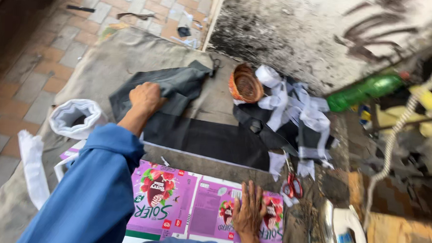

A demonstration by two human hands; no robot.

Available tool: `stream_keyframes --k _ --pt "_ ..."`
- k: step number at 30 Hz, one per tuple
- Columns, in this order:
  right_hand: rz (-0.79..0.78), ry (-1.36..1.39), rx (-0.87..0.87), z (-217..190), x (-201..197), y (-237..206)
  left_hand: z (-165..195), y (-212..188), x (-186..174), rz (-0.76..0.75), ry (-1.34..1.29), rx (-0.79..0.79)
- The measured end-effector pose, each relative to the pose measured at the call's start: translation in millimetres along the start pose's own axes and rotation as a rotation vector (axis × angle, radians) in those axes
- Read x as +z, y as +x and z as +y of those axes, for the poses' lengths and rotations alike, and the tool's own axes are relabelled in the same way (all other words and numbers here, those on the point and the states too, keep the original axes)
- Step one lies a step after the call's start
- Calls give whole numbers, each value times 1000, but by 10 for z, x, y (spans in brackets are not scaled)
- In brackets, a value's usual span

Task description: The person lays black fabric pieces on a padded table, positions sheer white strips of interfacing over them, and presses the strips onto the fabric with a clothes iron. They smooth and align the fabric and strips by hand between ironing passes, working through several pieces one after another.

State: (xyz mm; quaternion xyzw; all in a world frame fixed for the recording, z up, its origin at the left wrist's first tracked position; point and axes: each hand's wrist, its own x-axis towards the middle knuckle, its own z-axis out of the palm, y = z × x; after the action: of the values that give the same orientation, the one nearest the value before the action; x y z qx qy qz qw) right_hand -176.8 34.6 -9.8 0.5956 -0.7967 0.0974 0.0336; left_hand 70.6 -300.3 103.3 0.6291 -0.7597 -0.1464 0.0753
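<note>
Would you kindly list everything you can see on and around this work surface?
black fabric: one sheet, black, middle of the surface
grey fabric: one bunched piece, dark grey, under the left hand
flattened carton: one, purple with fruit pictures, near edge
woven basket: one, orange-brown, far side
white strips: a tangle, white, right of the basket
scissors: one pair, red handles, right of the carton
white roll: one, white, left edge
green bottle: one, lying at far right
iron: one, white, lower right
left hand: fist pressing on the grey fabric, blue sleeve
right hand: flat on the carton, fingers spread
</note>
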Motion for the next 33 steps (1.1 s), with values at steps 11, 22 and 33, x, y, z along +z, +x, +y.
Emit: stream_keyframes --k 11,22,33 --pt "-56 331 73 -191 -339 206 380 -313 -696 381 -367 307" --pt "88 1358 -212 -666 -967 809 676 -1032 -1207 -66 -1308 843" --pt "1 856 116 -126 -290 -366 -472 -2071 134 63 -271 481"
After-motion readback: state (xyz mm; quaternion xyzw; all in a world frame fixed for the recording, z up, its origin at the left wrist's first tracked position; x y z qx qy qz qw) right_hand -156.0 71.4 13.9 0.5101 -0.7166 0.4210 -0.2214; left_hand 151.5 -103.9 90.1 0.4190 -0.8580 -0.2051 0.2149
